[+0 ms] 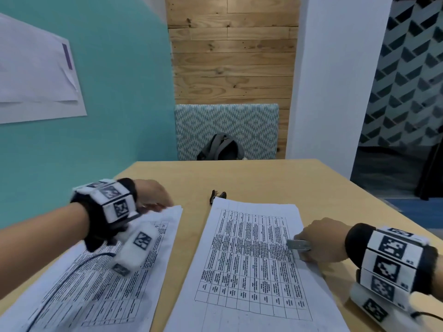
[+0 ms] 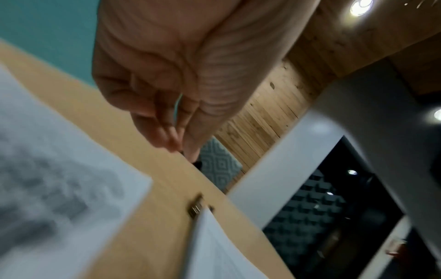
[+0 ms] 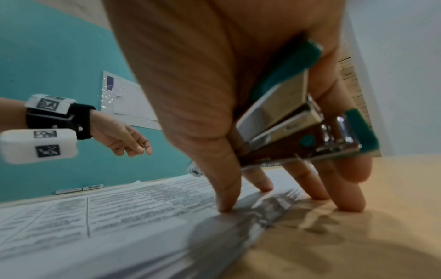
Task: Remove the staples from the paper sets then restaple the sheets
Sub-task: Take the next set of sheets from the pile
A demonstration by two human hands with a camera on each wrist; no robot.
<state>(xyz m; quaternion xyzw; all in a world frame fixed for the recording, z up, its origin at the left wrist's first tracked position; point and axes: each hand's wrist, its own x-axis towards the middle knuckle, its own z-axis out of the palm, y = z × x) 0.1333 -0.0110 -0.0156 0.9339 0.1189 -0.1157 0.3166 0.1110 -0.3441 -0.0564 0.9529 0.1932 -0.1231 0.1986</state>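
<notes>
We work at a wooden table [image 1: 263, 178] that carries two paper sets. The left paper set [image 1: 115, 271] lies near the left table edge and the right paper set [image 1: 249, 259] lies in the middle, with a bare strip of wood between them. Both are thin printed sheets, so we judge them light, floppy and easy to slide or crease; it is better to pin them flat with fingertips and take hold at a corner.

Our right hand [image 1: 321, 240] grips the stapler [image 3: 298, 120] in the palm, while its fingertips [image 3: 224, 205] press on the right edge of the right paper set and on the table beside it. The stapler looks hard, of metal and teal plastic, and firm to grip.

Our left hand [image 1: 151, 195] hovers over the far corner of the left paper set, fingers loosely curled, holding nothing that we can see.

A small dark staple remover [image 1: 217, 196] lies just beyond the far left corner of the right paper set. The far side of the table has open room.
</notes>
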